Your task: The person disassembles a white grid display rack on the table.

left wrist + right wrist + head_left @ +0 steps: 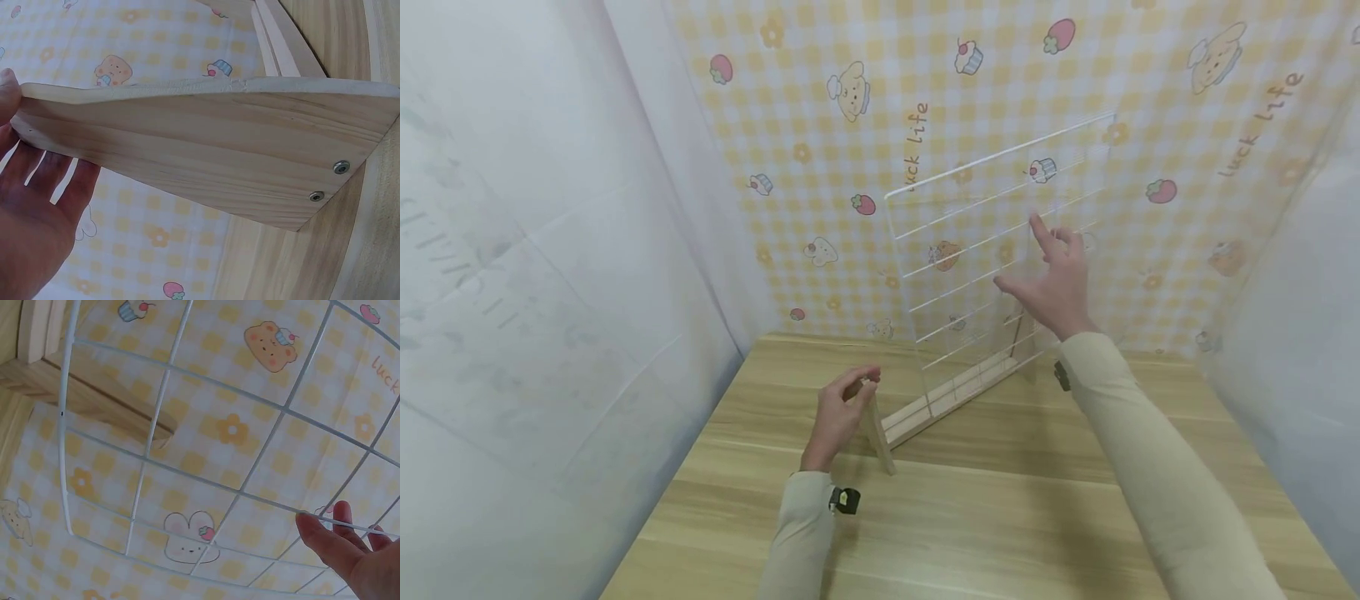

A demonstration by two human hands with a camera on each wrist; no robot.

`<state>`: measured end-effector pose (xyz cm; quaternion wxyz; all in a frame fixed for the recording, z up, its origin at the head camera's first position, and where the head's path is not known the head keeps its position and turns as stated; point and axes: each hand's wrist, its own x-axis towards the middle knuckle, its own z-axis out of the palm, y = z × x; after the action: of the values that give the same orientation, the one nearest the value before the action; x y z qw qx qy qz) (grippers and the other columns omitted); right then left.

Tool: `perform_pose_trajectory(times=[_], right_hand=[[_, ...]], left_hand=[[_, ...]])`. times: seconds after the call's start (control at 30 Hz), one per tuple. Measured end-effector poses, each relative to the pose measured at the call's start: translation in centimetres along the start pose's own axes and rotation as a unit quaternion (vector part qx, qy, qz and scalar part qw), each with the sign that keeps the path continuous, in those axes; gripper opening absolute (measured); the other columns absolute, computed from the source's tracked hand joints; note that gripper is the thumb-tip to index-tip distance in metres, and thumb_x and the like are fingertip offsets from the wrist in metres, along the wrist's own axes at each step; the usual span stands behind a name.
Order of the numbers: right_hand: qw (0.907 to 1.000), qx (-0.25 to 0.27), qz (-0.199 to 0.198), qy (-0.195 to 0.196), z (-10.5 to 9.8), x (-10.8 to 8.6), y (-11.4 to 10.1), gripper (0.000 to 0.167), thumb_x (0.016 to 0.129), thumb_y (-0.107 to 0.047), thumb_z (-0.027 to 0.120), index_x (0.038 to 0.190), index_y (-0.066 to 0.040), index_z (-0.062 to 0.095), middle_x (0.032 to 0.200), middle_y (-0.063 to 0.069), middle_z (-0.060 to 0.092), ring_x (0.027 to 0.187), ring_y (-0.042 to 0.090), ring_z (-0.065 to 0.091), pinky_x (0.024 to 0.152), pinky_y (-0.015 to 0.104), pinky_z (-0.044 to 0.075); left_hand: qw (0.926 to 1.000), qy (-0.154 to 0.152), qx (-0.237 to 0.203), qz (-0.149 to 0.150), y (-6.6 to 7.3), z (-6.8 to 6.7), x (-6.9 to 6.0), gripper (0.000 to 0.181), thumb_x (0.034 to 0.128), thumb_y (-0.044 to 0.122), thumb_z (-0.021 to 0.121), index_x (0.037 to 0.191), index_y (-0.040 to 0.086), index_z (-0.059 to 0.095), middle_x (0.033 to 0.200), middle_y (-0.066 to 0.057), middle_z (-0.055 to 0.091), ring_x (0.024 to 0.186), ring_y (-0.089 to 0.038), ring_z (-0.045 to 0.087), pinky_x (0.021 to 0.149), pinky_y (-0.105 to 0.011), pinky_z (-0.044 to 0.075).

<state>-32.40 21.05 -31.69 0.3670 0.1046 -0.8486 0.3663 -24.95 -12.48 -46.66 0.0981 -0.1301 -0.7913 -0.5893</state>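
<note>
A white wire grid point(972, 247) stands tilted in a wooden base point(951, 398) with a slotted rail. My left hand point(838, 417) holds the upper end of the wooden side panel point(206, 134). In the left wrist view, the thumb lies at one edge and the fingers at the other; two screw heads point(341, 167) show near the panel's lower end. At the grid's right part is my right hand point(1054, 283), thumb and index finger stretched apart. The right wrist view shows its fingers point(325, 540) at the grid wires; firm contact cannot be told.
The base stands on a wood-grain table point(1000, 517). Behind it hangs a yellow checked cloth point(805, 108) with cartoon prints. White sheets point(542, 292) hang at both sides. The base's far wooden side panel point(94, 400) stands beyond the grid.
</note>
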Motion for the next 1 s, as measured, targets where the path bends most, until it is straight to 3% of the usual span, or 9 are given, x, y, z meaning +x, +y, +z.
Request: perform_pose_trajectory(times=[0.23, 0.37, 0.5, 0.63, 0.73, 0.83, 1.0], right_hand=[[0.9977, -0.019, 0.006, -0.065, -0.9, -1.9, 2.4, 0.092, 0.070, -0.026, 0.087, 0.151, -0.012, 0.045, 0.138, 0.034, 0.045, 0.107, 0.043, 0.051, 0.090, 0.057, 0.045], [0.9940, -0.035, 0.009, -0.103, -1.0, -3.1, 3.9, 0.091, 0.071, -0.026, 0.087, 0.150, -0.009, 0.045, 0.136, 0.033, 0.046, 0.105, 0.042, 0.050, 0.087, 0.059, 0.045], [0.9889, -0.052, 0.005, -0.139, -1.2, -4.3, 5.6, 0.090, 0.071, -0.027, 0.087, 0.149, -0.007, 0.046, 0.139, 0.036, 0.046, 0.119, 0.050, 0.047, 0.095, 0.071, 0.042], [0.9819, -0.058, 0.028, -0.178, -1.6, -5.4, 7.1, 0.091, 0.072, -0.028, 0.087, 0.151, -0.011, 0.044, 0.147, 0.038, 0.041, 0.133, 0.055, 0.039, 0.101, 0.078, 0.036], [0.9749, -0.060, 0.037, -0.211, -2.0, -6.1, 7.6, 0.092, 0.074, -0.028, 0.087, 0.152, -0.012, 0.042, 0.150, 0.039, 0.035, 0.128, 0.056, 0.044, 0.099, 0.077, 0.040], [0.9677, -0.058, 0.037, -0.242, -2.3, -6.6, 7.9, 0.092, 0.075, -0.026, 0.087, 0.153, -0.011, 0.040, 0.151, 0.041, 0.032, 0.116, 0.055, 0.051, 0.093, 0.074, 0.046], [0.9574, -0.061, 0.031, -0.281, -2.5, -7.2, 8.7, 0.092, 0.075, -0.027, 0.085, 0.153, -0.010, 0.040, 0.149, 0.045, 0.030, 0.113, 0.059, 0.053, 0.090, 0.074, 0.047]], left_hand=[[0.9997, 0.005, 0.012, -0.021, 1.3, -0.2, -0.6, 0.029, 0.0994, 0.014, 0.063, 0.127, 0.008, 0.066, 0.125, -0.013, 0.070, 0.093, -0.012, 0.067, 0.114, -0.049, 0.046], [0.9998, 0.009, 0.003, -0.017, 3.0, -0.4, -1.4, 0.028, 0.0984, 0.012, 0.063, 0.125, 0.005, 0.067, 0.121, -0.014, 0.071, 0.086, -0.018, 0.066, 0.113, -0.052, 0.046], [0.9998, 0.015, 0.001, -0.009, 3.7, -0.2, -1.9, 0.027, 0.0977, 0.012, 0.064, 0.124, 0.005, 0.068, 0.119, -0.014, 0.072, 0.085, -0.026, 0.065, 0.112, -0.053, 0.046], [0.9998, 0.018, 0.007, -0.011, 3.8, 0.1, -2.2, 0.026, 0.0973, 0.012, 0.065, 0.122, 0.007, 0.069, 0.120, -0.014, 0.072, 0.087, -0.025, 0.066, 0.111, -0.052, 0.048], [0.9997, 0.016, 0.015, -0.009, 3.9, 0.0, -2.4, 0.026, 0.0969, 0.013, 0.065, 0.122, 0.007, 0.069, 0.120, -0.014, 0.072, 0.091, -0.022, 0.068, 0.107, -0.049, 0.051], [0.9994, 0.022, 0.026, 0.005, 2.7, 0.2, -2.6, 0.026, 0.0963, 0.019, 0.067, 0.121, 0.011, 0.071, 0.118, -0.008, 0.074, 0.092, -0.017, 0.069, 0.101, -0.043, 0.054], [0.9977, 0.043, 0.041, 0.034, 1.3, 0.5, -3.0, 0.028, 0.0938, 0.032, 0.069, 0.118, 0.018, 0.073, 0.114, -0.001, 0.075, 0.094, -0.017, 0.071, 0.101, -0.048, 0.055]])
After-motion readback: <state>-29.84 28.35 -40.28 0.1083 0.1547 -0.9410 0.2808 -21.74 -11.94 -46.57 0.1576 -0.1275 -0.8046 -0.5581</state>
